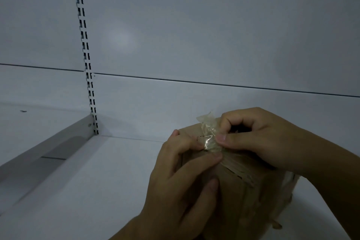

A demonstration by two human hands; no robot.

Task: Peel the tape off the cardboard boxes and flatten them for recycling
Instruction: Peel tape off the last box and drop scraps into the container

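A small brown cardboard box (247, 195) stands on a white shelf at the lower right of the head view. A strip of clear tape (208, 128) is lifted off its top and stands crumpled above the far edge. My right hand (259, 134) pinches this tape between thumb and curled fingers. My left hand (181, 177) wraps around the box's left side, with its fingers on the top next to the tape's root. The hands hide much of the box's top.
The white shelf (81, 191) runs out to the left and front of the box. A white back panel (194, 35) rises behind it. A slotted metal upright (85, 50) and an angled shelf bracket (48, 148) stand at the left.
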